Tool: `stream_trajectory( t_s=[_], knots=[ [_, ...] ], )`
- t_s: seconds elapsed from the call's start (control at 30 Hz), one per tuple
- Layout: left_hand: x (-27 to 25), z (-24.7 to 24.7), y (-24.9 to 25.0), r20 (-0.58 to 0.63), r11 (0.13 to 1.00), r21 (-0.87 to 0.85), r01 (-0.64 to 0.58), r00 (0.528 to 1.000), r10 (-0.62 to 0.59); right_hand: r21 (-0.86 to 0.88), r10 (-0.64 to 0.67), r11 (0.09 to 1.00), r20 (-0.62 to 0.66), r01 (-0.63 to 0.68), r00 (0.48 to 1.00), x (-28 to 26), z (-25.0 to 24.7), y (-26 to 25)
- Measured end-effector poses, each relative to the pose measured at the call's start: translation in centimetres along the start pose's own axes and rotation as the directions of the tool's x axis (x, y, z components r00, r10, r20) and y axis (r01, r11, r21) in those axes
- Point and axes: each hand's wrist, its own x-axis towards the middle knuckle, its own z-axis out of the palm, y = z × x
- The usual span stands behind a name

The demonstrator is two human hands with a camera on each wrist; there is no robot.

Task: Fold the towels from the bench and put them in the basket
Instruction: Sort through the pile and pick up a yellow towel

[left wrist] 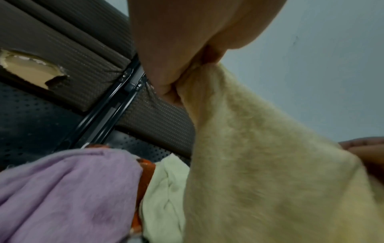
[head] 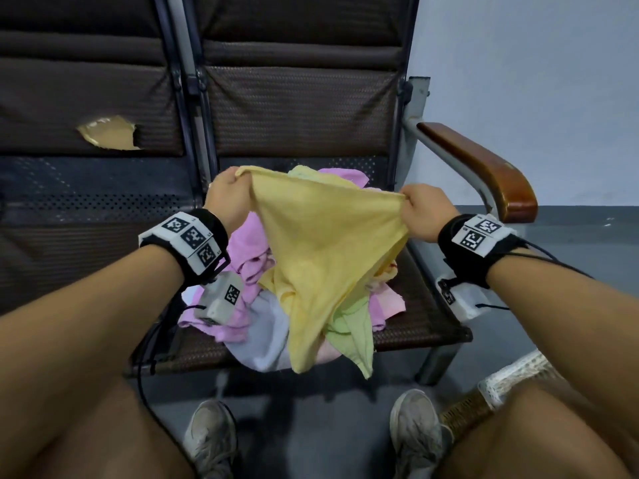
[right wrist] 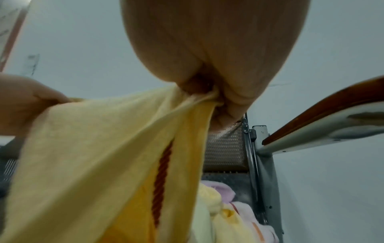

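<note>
Over the desk [head: 408,326], seen from your head camera, your left hand [head: 226,198] and right hand [head: 423,212] each have a clenched grip on one top corner of the yellow towel [head: 325,243], which hangs stretched between them with its lower end draping onto the pile of towels [head: 249,271] on the seat. The pile shows pink, white and pale green cloth. Your wrist bands [head: 188,236] carry black-and-white square code markers; no readable words appear. A wooden armrest [head: 484,164] stands to the right, a torn patch [head: 109,133] shows in the neighbouring backrest, and the white mesh basket [head: 518,375] sits on the floor by your right knee.

From the left wrist, your left fingers [left wrist: 172,78] are curled tightly round the bunched corner of the yellow towel [left wrist: 259,172]; a purple towel [left wrist: 68,189] and a pale green towel [left wrist: 166,189] lie below, against the perforated seat back.

From the right wrist, your right hand [right wrist: 218,65] pinches the other corner of the yellow towel [right wrist: 93,148], with your left hand [right wrist: 25,102] at the far corner. The armrest [right wrist: 322,115] runs along the right, clear of the cloth.
</note>
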Motion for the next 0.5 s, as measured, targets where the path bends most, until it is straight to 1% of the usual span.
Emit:
stream_trajectory(
  t_s=[0.07, 0.13, 0.17, 0.23, 0.3, 0.37, 0.4, 0.5],
  knots=[
    [0.1, -0.2, 1.9, -0.01, 0.999, -0.049, 0.021, 1.0, -0.021, 0.1, 0.028, 0.995, -0.099, -0.018, 0.995, 0.5, -1.6, -1.3],
    [0.3, -1.1, 3.9, 0.002, 0.999, -0.043, -0.02, 1.0, 0.02, 0.244, 0.07, 0.969, -0.195, -0.021, 0.978, 1.0, -3.7, -2.3],
    [0.5, -1.7, 4.8, 0.014, 0.998, -0.001, -0.058, 0.998, 0.058, 0.295, 0.08, 0.955, -0.213, -0.014, 0.974, 1.1, -4.7, -2.8],
    [0.9, -2.9, 6.4, 0.016, 0.98, 0.138, -0.144, 0.99, 0.143, 0.315, 0.034, 0.949, -0.188, 0.027, 0.982, 1.2, -6.8, -3.7],
    [1.2, -4.1, 8.0, -0.027, 0.963, 0.193, -0.186, 0.98, 0.195, 0.309, -0.002, 0.95, -0.154, 0.051, 0.988, 1.2, -8.7, -4.3],
    [1.4, -5.0, 9.4, -0.091, 0.965, 0.179, -0.191, 0.974, 0.21, 0.358, -0.002, 0.932, -0.152, 0.057, 0.988, 1.1, -10.3, -4.8],
    [1.6, -5.3, 9.9, -0.112, 0.971, 0.143, -0.19, 0.972, 0.207, 0.402, 0.008, 0.914, -0.151, 0.054, 0.989, 1.1, -10.9, -5.0],
    [2.0, -5.8, 11.4, -0.156, 0.985, 0.045, -0.169, 0.972, 0.174, 0.552, 0.086, 0.834, -0.126, -0.003, 0.988, 1.1, -12.5, -6.0]
  ],
)
